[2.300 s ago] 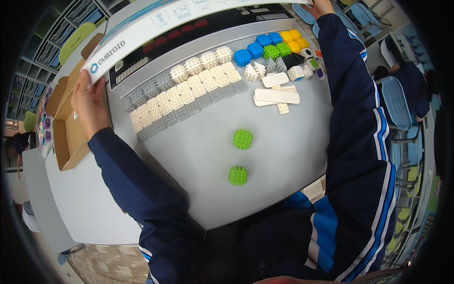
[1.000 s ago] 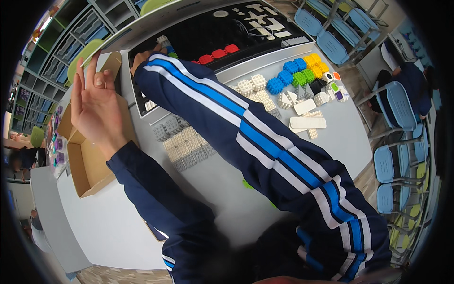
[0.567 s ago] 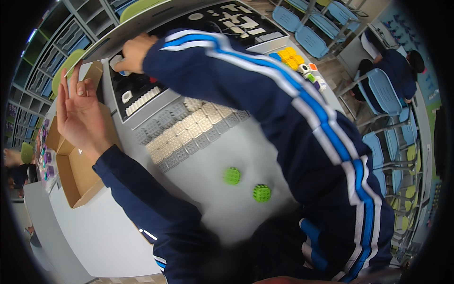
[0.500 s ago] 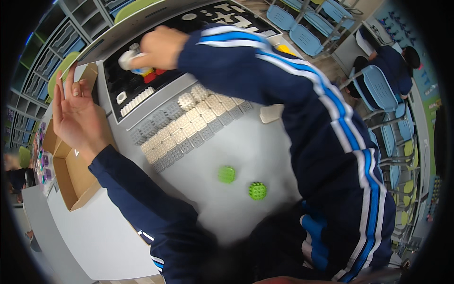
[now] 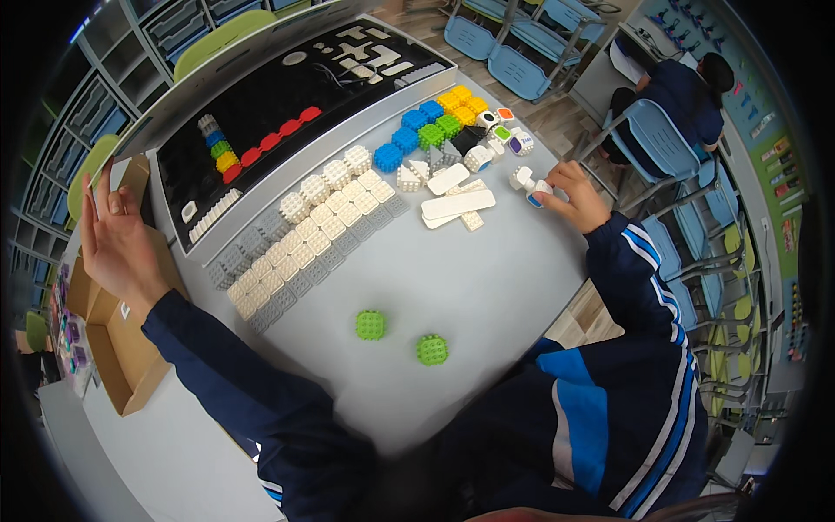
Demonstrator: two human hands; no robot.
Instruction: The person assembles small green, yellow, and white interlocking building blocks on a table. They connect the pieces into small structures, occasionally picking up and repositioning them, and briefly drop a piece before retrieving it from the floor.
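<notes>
White block with a blue face (image 5: 537,193) is what the person's right hand (image 5: 574,196) has hold of, near the right edge of the grey table (image 5: 487,278), and I can see another white piece (image 5: 521,177) right against it. That arm bends out at the elbow, the dark sleeve (image 5: 644,270) rising along the table's right side, with the wrist turned inward and thumb and fingers pinched on the block. Over on the far left the left hand (image 5: 122,239) is raised, palm turned up and fingers stretched, unclenched, with the fingertips against the corner of the box lid (image 5: 196,91).

Half a second ago the right hand was over the left part of the black-lined box (image 5: 348,130), its forearm stretched across the view; now it has swung over to the right, and the row of red pieces (image 5: 290,127) and the blue cubes (image 5: 405,141) lie uncovered. The left hand has stayed at the lid corner. Two green cubes (image 5: 370,325) still sit apart from each other on the near part of the table, below the cream tiles (image 5: 322,217)
</notes>
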